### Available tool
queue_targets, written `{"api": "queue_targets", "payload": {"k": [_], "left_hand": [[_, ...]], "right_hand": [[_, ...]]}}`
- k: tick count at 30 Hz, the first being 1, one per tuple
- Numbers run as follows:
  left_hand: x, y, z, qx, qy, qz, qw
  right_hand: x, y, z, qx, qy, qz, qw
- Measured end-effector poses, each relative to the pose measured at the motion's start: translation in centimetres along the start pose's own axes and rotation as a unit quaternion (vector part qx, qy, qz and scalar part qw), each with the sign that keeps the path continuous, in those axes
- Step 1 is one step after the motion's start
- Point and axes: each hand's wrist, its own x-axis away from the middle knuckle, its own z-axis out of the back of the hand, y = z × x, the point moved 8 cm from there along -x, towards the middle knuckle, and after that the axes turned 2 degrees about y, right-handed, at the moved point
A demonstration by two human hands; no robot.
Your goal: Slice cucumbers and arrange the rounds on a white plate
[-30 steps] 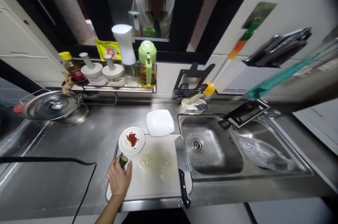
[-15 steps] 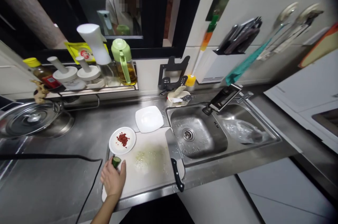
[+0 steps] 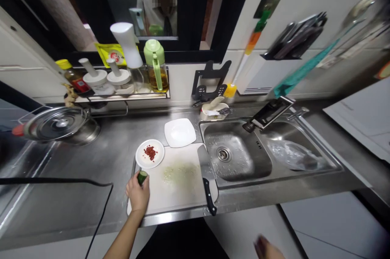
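Note:
My left hand [image 3: 138, 194] is closed around a short piece of cucumber [image 3: 142, 177], whose pale cut end faces up. It rests at the left side of a white cutting board [image 3: 161, 202], just below a round white plate [image 3: 140, 157] holding chopped red bits [image 3: 150, 152]. Wet, pale green residue [image 3: 179, 173] covers the board's middle. A cleaver [image 3: 209, 197] with a black handle lies along the right edge. Low in the picture, away from the counter, my right hand [image 3: 268, 249] shows only in part; motion smears its fingers.
A square white plate [image 3: 180, 133] stands behind the board. On the right is a double sink [image 3: 237, 169] with a black faucet [image 3: 263, 114] and a plastic bag [image 3: 294, 154]. At left sit a lidded pot [image 3: 63, 125] and a black cable [image 3: 103, 214]. Oil and seasonings line a shelf [image 3: 143, 96].
My left thumb has closed in against the cucumber piece. My right hand has come into view at the bottom right. The whole view has shifted slightly.

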Motion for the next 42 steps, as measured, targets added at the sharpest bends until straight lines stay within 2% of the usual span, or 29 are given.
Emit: {"api": "queue_targets", "payload": {"k": [3,5,7,9,12,14,16,19,22,25,29,35,39,42], "left_hand": [[0.9,1.5,0.1,0.040,-0.015,-0.046,0.998],[2.3,3.6,-0.4,0.078,-0.044,-0.101,0.991],[4.3,6.3,-1.1,0.112,-0.071,-0.154,0.979],[6.2,9.0,-2.1,0.142,-0.102,-0.191,0.966],[7.9,11.6,-3.2,0.156,-0.119,-0.204,0.959],[8.3,12.5,-3.6,0.157,-0.121,-0.205,0.959],[8.2,12.7,-3.8,0.157,-0.119,-0.202,0.959],[8.0,12.5,-4.0,0.151,-0.108,-0.199,0.962],[8.0,12.3,-4.2,0.159,-0.104,-0.210,0.959],[8.3,12.1,-4.2,0.195,-0.108,-0.226,0.948],[8.5,11.7,-4.2,0.215,-0.124,-0.245,0.937],[8.6,11.6,-4.4,0.201,-0.139,-0.274,0.930],[8.4,11.9,-4.2,0.203,-0.123,-0.271,0.933],[8.3,12.1,-4.2,0.201,-0.115,-0.271,0.934]], "right_hand": [[-3.7,-7.9,-3.6,-0.044,-0.026,0.138,0.989],[-4.4,-13.5,-4.3,-0.069,0.020,0.234,0.970],[-4.6,-17.1,-4.7,-0.040,0.060,0.249,0.966],[-4.4,-19.0,-5.3,0.000,0.060,0.247,0.967],[-4.4,-19.2,-6.1,0.030,0.046,0.235,0.971],[-4.6,-18.8,-6.7,0.023,0.034,0.237,0.971],[-5.0,-18.3,-7.3,-0.001,0.034,0.239,0.970],[-5.5,-17.6,-7.5,-0.055,0.066,0.227,0.970],[-5.3,-17.1,-6.8,-0.116,0.105,0.224,0.962],[-4.3,-16.9,-5.6,-0.165,0.107,0.250,0.948],[-2.6,-17.6,-4.7,-0.182,0.030,0.286,0.940],[-1.2,-19.6,-5.9,-0.142,-0.147,0.295,0.933],[-1.3,-20.2,-6.7,-0.101,-0.208,0.297,0.926],[-1.4,-20.4,-6.8,-0.048,-0.228,0.300,0.925]]}}
